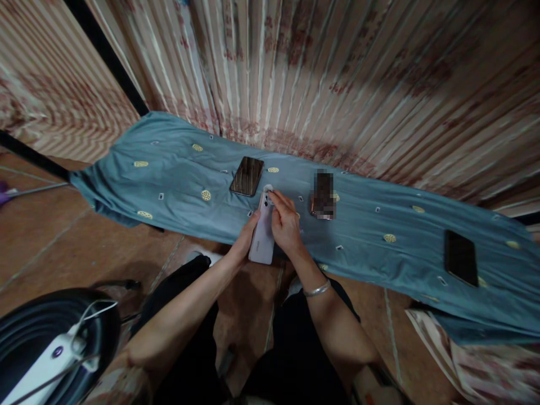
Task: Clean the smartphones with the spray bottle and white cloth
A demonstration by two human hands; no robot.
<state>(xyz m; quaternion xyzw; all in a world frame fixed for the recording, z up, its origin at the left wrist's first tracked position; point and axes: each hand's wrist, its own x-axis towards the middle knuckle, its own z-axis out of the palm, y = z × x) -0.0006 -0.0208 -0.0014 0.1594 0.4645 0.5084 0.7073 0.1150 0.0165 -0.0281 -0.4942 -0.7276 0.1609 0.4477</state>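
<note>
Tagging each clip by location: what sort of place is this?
Probably a room in a home: a striped floral curtain hangs behind a blue patterned cloth laid with dark phones, above a reddish tiled floor.

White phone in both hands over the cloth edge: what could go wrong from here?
The white phone hangs past the cloth edge, over bare floor; a slip from the left hand or right hand could drop it. The dark phone lies close ahead and might get knocked.
</note>
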